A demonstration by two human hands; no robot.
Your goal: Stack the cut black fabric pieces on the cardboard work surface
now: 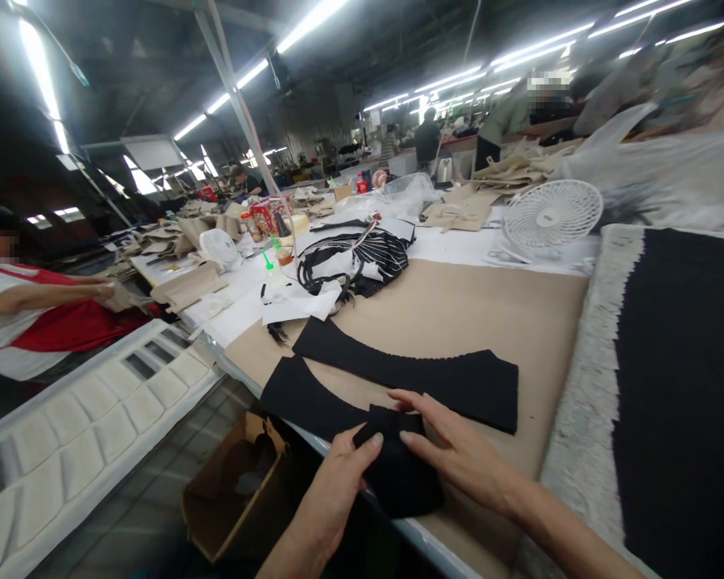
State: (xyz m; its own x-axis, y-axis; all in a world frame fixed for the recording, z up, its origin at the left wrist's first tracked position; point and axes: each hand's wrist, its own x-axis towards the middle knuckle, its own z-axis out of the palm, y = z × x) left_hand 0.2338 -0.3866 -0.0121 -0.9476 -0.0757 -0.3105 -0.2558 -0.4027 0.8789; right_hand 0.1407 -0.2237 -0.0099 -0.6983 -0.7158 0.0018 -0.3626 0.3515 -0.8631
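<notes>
My left hand [343,476] pinches the near part of a black fabric piece [403,481] between thumb and fingers, at the table's front edge. Over the same piece lies my right hand [443,438], thumb and index finger spread apart, fingertips touching a folded part of the cloth. That black piece has a curved edge and stretches away to the left. Just beyond it a second black fabric piece [410,374], also curved along one side, rests flat on the brown paper [488,310]. The undersides of both hands are hidden.
Black striped pieces and cords [362,261] lie behind, near white paper scraps [302,304]. A white fan [552,213] stands at the back right. Black fabric [681,386] covers the right side. Below left is a cardboard box [235,482]; a person in a red apron [66,314] works farther left.
</notes>
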